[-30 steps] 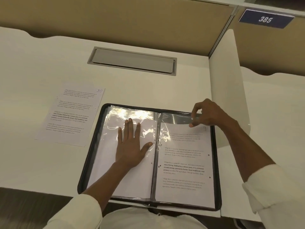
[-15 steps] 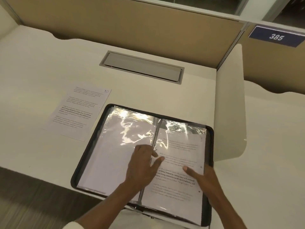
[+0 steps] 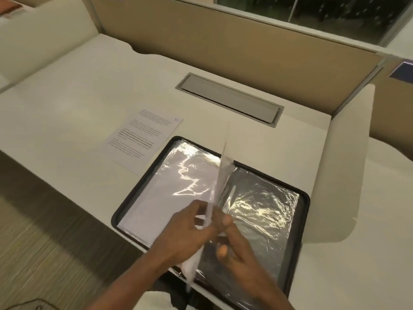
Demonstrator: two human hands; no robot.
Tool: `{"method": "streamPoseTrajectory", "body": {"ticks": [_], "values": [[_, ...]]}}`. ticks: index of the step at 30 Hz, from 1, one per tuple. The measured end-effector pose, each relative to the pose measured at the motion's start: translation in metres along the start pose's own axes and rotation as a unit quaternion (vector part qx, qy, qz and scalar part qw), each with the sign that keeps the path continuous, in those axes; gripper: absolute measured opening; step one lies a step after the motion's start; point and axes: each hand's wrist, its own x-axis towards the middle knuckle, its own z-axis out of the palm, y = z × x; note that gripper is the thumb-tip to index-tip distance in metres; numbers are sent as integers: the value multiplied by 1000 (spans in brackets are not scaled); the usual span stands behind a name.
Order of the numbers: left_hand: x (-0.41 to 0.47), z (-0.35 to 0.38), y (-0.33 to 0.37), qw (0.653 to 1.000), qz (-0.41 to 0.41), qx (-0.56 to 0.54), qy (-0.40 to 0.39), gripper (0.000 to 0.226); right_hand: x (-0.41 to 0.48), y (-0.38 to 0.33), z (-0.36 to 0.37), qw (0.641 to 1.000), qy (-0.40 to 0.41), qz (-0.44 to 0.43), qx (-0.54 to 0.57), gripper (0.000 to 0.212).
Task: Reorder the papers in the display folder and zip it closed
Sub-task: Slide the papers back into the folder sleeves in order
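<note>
Judging the job barely half done, I had the left hand (image 3: 187, 224) and right hand (image 3: 232, 240) pinching a clear plastic sleeve (image 3: 220, 175) upright over the open black zip-edged display folder (image 3: 305, 211) on the white desk (image 3: 67, 108), one printed white sheet (image 3: 145, 139) lying loose beside it, zip unclosed.

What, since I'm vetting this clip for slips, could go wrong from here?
The plastic sleeve stands on edge, left hand and right hand gripping it low, so it may crease or flop back. The loose sheet lies on the desk outside the display folder and could be left out before zipping.
</note>
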Motion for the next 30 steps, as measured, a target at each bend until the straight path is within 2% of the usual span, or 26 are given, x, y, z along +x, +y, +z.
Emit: {"method": "streamPoseTrajectory", "body": {"ticks": [2, 5, 9, 11, 16, 17, 21, 23, 25, 28, 30], "values": [[-1, -27, 4, 999, -21, 37, 34, 47, 15, -4, 7, 997, -19, -7, -79, 91], [7, -66, -10, 981, -56, 126, 138, 14, 41, 4, 19, 971, -51, -40, -228, 86], [26, -98, -46, 930, -121, 244, 248, 21, 69, 22, 40, 950, -93, 13, -298, 90], [34, -102, -64, 909, -144, 281, 274, 23, 79, 32, 46, 932, -101, 22, -348, 93], [51, -105, -106, 903, -165, 287, 274, 24, 98, 58, 57, 894, -68, 35, -441, 109], [54, -108, -112, 903, -167, 287, 271, 25, 100, 62, 57, 891, -54, 23, -449, 106], [69, -124, -132, 910, -163, 292, 244, 32, 109, 77, 56, 860, -17, -33, -509, 64], [76, -137, -139, 913, -158, 316, 205, 40, 120, 74, 58, 859, 3, -27, -511, 49], [85, -154, -143, 912, -150, 339, 177, 42, 136, 67, 62, 881, 29, 14, -473, 35], [102, -192, -145, 915, -128, 332, 189, 39, 169, 47, 73, 925, 113, 76, -356, 22], [118, -222, -144, 921, -103, 305, 217, 38, 196, 35, 84, 939, 160, 95, -291, 19]]}}
